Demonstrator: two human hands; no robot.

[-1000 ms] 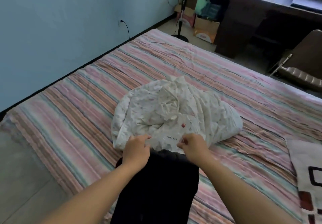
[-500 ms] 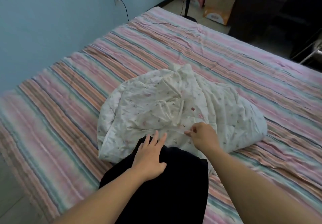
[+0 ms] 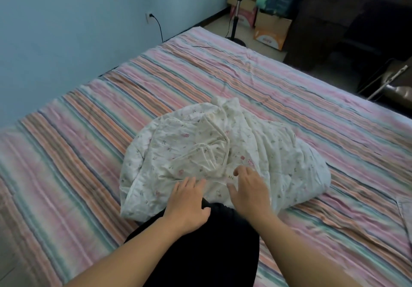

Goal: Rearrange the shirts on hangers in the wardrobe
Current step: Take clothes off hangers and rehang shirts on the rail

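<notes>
head view: left hand [image 3: 187, 204] and right hand [image 3: 249, 192], fingers spread flat, press the white shirt [image 3: 200, 153] near the bed's [image 3: 289, 99] near edge, over a black cloth [image 3: 200, 253].

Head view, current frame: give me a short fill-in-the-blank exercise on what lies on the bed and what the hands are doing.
1. The white flowered garment lies crumpled on a bed with a ____ cover.
2. The left hand rests with fingers spread partly on a ____ garment.
3. The right hand touches the ____ garment.
4. A fan stand stands on the floor by the ____ wall.

Missing words: striped; black; white; blue
</notes>
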